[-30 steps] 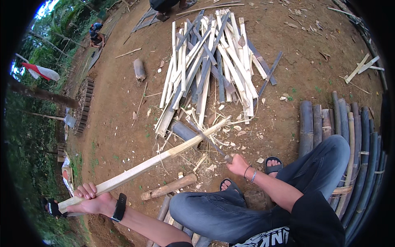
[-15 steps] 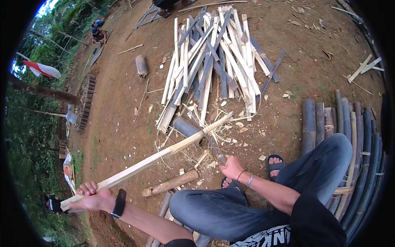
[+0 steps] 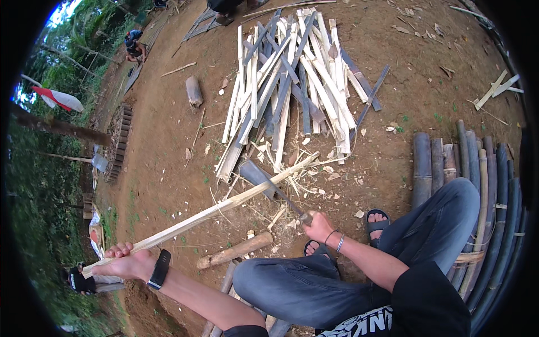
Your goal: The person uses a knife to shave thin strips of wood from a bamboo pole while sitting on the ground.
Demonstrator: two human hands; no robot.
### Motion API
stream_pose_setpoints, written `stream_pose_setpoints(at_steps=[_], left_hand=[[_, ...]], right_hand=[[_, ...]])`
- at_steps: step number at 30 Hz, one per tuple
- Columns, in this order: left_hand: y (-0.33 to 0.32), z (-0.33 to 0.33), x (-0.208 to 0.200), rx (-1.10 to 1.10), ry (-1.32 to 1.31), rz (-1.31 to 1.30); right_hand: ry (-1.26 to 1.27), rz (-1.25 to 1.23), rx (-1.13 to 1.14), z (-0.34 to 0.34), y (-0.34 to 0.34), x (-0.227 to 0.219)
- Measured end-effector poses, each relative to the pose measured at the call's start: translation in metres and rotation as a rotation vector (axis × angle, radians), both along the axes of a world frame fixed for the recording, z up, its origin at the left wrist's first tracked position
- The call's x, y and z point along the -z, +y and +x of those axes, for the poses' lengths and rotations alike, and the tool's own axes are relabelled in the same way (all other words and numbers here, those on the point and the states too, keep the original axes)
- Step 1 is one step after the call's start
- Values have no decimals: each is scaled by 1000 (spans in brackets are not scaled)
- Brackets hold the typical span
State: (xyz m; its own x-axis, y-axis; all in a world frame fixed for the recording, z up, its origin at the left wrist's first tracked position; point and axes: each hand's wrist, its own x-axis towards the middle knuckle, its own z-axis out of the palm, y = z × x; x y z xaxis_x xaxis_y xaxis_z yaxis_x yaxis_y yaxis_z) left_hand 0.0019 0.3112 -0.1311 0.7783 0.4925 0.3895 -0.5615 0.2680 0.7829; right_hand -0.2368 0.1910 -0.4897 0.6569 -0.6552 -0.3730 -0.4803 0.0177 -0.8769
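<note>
A long, pale split bamboo strip (image 3: 205, 213) slants from the left up toward the middle. My left hand (image 3: 126, 263) is closed round its near end. In my right hand (image 3: 319, 226) is the wooden handle of a long-bladed knife (image 3: 287, 201), whose dark blade points up and left. That blade crosses the strip near its far part; whether it bites into the wood I cannot tell. Under the strip lies a dark bamboo section (image 3: 254, 173), with curled shavings (image 3: 297, 181) scattered beside it. Below the strip, a short wooden log (image 3: 236, 250) rests on the dirt.
A large pile of split bamboo strips (image 3: 286, 78) lies ahead. Bamboo poles (image 3: 485, 224) are bound together at my right. A short bamboo piece (image 3: 193, 91) stands apart on the left. Other people (image 3: 133, 46) are at the far left, and a red-and-white flag (image 3: 62, 99) hangs there.
The knife blade has swung lower and to the left across the strip, and my right hand has shifted slightly. My left hand still holds the strip's near end.
</note>
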Motion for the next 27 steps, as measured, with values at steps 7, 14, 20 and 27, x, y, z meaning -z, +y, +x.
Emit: stream_pose_setpoints(at_steps=[7, 14, 20, 27], left_hand=[[-4, -5, 1, 73, -33, 35], [-16, -19, -7, 111, -25, -35], [-7, -17, -3, 381, -129, 11], [10, -25, 0, 743, -299, 34]], right_hand=[[-45, -36, -77, -9, 2, -20], [34, 59, -55, -5, -33, 14], [53, 9, -68, -15, -21, -5], [-10, 58, -222, -23, -20, -29]])
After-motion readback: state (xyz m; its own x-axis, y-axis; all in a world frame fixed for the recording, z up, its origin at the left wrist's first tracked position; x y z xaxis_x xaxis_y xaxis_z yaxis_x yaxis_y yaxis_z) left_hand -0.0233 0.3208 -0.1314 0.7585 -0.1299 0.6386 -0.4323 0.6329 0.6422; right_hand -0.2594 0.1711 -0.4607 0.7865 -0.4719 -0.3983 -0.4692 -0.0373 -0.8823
